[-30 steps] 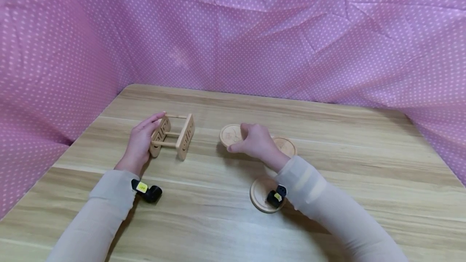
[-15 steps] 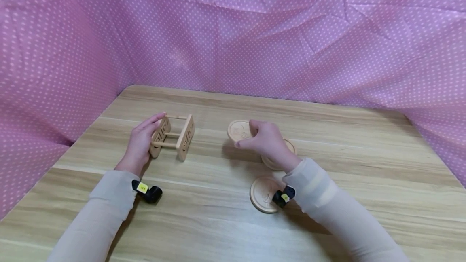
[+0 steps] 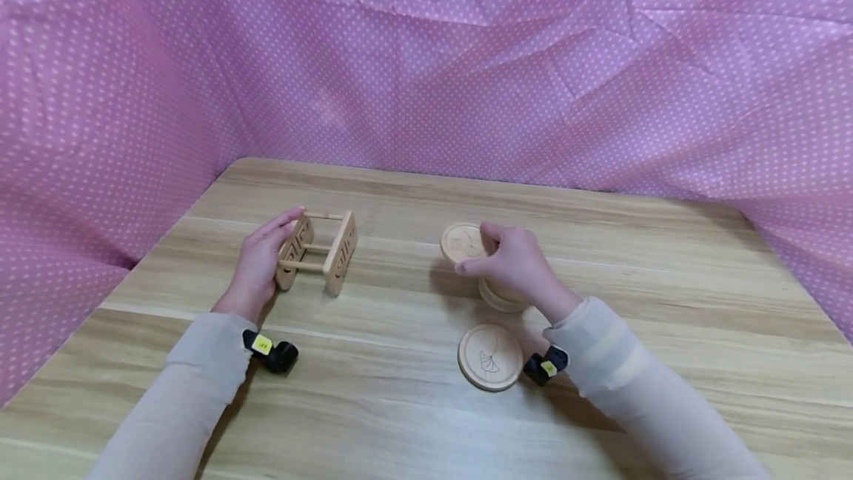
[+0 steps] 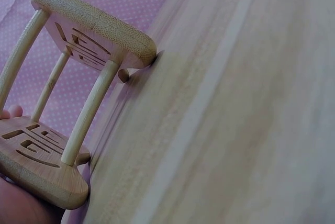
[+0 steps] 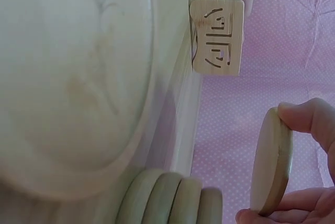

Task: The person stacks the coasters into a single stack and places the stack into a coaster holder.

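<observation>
pink white-dotted cloth [image 3: 426,58], pale wood — coasters [image 3: 490,358]

Bare bench [image 3: 400,421] lies open between the wooden rack [image 3: 318,252] on the left and the coaster stack [image 3: 501,295] on the right. A single coaster [image 3: 490,358] lies nearer the front, and pink cloth [image 3: 426,65] walls close the back and both sides.

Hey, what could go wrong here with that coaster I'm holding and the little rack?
The right hand only pinches the lifted coaster by its rim, so it might slip onto the stack below. The left hand merely rests against the rack, which could tip or slide when loaded.
</observation>
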The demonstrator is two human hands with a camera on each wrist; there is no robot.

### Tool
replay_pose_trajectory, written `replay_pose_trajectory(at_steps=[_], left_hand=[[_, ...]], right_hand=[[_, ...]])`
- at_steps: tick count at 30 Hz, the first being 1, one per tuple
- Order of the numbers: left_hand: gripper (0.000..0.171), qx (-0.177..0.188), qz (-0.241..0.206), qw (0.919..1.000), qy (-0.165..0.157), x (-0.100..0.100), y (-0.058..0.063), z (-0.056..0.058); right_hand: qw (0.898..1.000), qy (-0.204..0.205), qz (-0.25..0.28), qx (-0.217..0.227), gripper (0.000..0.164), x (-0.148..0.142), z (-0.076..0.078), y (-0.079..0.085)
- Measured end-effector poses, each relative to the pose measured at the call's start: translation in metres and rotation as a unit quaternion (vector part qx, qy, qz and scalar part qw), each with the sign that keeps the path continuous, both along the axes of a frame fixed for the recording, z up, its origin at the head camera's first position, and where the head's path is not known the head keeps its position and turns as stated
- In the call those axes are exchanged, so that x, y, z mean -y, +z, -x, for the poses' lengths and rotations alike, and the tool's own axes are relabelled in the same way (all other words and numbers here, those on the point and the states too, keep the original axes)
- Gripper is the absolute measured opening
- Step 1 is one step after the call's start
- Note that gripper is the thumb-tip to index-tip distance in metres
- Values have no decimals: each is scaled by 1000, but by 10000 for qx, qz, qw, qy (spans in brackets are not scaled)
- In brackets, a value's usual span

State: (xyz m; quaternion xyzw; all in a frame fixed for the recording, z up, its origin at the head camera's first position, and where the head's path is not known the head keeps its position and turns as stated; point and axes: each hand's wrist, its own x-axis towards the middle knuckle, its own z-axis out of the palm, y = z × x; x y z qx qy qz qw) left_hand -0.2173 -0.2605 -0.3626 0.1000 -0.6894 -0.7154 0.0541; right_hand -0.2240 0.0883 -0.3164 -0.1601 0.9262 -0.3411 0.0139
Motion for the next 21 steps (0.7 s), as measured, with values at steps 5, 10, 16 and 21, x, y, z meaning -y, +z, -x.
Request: replay_pose_trajectory(at_steps=[5, 10, 16, 21], left_hand=[[42, 57, -68, 10000, -21, 1, 0, 1], [42, 17, -60, 10000, -52, 2, -1, 0], [42, -15, -10, 10000, -51, 1, -1, 1], [41, -21, 32, 10000, -65, 2, 0, 1]], right_hand=[[9991, 67, -71, -417, 49, -11, -5, -2], [9989, -78, -175, -434, 48, -20, -9, -1], [9993, -175, -16, -331, 45, -31, -12, -1], [9989, -205, -88, -403, 46, -39, -14, -3]])
